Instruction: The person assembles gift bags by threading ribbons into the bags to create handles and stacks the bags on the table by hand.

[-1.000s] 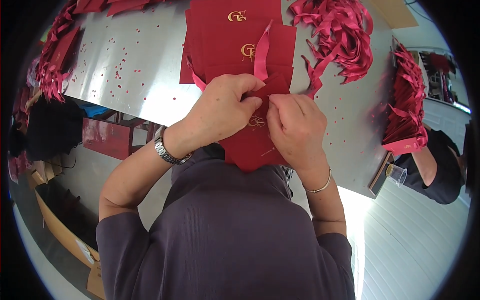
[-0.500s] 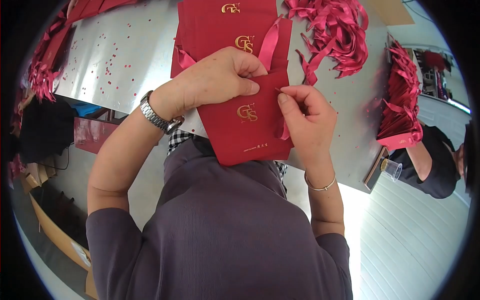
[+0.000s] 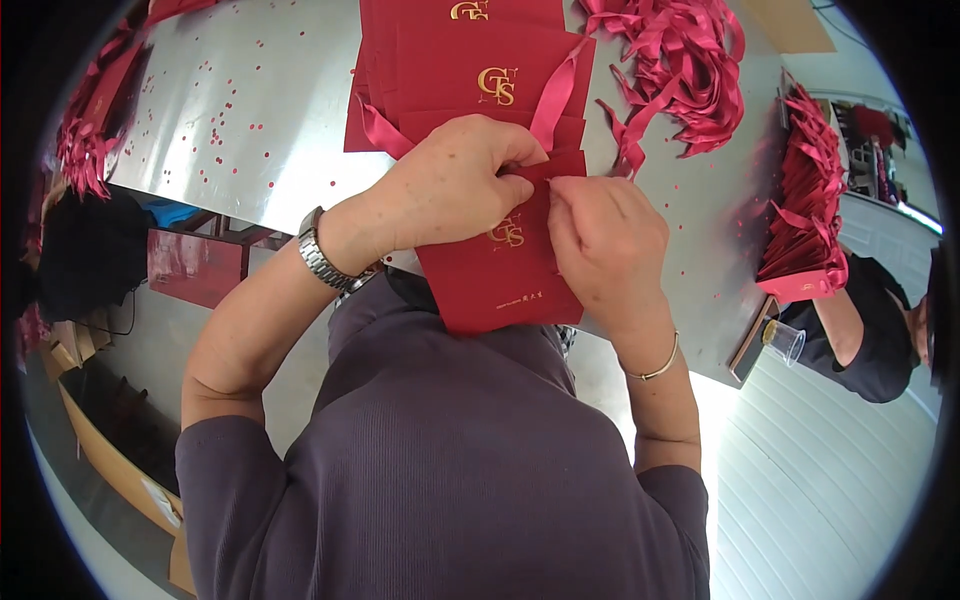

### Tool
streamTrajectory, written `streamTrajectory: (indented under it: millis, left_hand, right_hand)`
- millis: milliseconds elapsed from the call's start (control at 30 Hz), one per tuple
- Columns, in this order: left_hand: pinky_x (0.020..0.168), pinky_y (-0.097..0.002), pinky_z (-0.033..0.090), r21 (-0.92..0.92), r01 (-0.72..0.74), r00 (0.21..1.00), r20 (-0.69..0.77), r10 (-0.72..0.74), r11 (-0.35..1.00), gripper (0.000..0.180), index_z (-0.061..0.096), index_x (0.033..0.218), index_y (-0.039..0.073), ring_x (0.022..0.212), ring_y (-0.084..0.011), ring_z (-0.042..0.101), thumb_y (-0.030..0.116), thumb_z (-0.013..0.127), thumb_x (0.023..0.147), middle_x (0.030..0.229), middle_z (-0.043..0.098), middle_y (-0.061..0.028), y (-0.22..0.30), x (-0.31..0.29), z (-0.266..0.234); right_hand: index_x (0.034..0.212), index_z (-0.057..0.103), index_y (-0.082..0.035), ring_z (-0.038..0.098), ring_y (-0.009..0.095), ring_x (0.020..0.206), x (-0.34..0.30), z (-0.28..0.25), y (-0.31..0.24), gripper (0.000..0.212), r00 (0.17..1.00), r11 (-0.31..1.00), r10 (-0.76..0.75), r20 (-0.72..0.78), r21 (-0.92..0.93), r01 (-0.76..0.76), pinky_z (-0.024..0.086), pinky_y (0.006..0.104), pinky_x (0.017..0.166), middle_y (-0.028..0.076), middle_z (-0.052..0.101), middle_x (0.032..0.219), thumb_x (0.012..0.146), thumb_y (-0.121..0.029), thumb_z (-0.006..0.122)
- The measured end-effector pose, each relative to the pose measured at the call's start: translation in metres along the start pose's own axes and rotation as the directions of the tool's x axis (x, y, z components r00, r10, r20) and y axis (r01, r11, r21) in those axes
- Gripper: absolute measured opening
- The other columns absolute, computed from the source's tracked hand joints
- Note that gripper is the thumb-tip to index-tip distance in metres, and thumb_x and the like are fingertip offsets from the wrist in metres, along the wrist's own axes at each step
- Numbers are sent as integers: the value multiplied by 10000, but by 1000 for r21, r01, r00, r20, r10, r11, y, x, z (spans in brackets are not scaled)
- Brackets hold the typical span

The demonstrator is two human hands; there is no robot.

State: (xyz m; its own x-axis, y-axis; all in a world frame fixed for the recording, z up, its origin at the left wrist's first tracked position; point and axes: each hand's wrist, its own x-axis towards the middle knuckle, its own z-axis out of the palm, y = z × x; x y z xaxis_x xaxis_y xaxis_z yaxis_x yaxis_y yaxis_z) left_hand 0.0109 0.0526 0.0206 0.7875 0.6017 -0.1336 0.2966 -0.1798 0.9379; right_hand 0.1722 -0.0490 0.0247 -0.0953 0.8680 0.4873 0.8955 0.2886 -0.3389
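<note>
Clear plastic cup (image 3: 787,343) at right; glossy red panel (image 3: 195,268) left, below the desk (image 3: 295,100); tan board (image 3: 795,24) far right.

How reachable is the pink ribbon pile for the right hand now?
Probably yes: the right hand is busy at the red pouch, but nothing visible blocks its way to the ribbon pile.

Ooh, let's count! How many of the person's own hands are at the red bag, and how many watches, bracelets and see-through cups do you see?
Hands at the red bag: 2 (left hand, right hand)
Watches: 1
Bracelets: 1
See-through cups: 1
Total: 5
</note>
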Motion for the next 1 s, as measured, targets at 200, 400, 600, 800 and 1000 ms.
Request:
streamTrajectory:
  millis: [200,400,600,800,1000]
  left_hand:
    - [810,-426,504,126,-93,993,-67,102,988,230,653,997,-51,888,-375,643,70,584,813,914,673,-218,-1,1,7]
    - [747,-344,511,98,-78,994,-68,85,992,226,633,1041,-35,832,-288,655,22,630,822,915,667,-183,-2,-4,8]
    - [713,-378,516,142,-100,987,-115,116,985,195,642,1003,-23,808,-326,662,27,613,817,863,666,-195,-5,-5,13]
    - [685,-423,518,435,-64,992,-73,106,898,174,650,968,-11,793,-379,649,28,575,816,834,661,-208,19,-8,15]
    - [755,-308,511,46,-86,996,-31,87,995,234,662,1048,-29,849,-222,673,41,552,854,903,701,-152,7,-11,-1]
  right_hand:
    - [809,597,-39,563,218,649,6,-2,9,120,953,941,-262,150,-182,287,470,337,557,56,544,700,689,-34,595]
    - [816,642,-38,628,256,628,9,-12,-2,59,816,747,470,336,341,-571,499,344,554,93,645,705,769,-41,678]
    - [799,628,-38,642,262,649,3,2,0,43,992,992,87,91,78,-94,493,356,521,99,649,722,771,-39,660]
    - [810,577,-28,626,273,620,16,-9,-20,59,962,971,89,257,-236,-27,475,365,498,118,613,690,787,-25,632]
    - [971,564,-25,647,292,635,23,-16,-8,221,857,871,309,412,238,-429,494,366,557,117,647,718,788,-52,685]
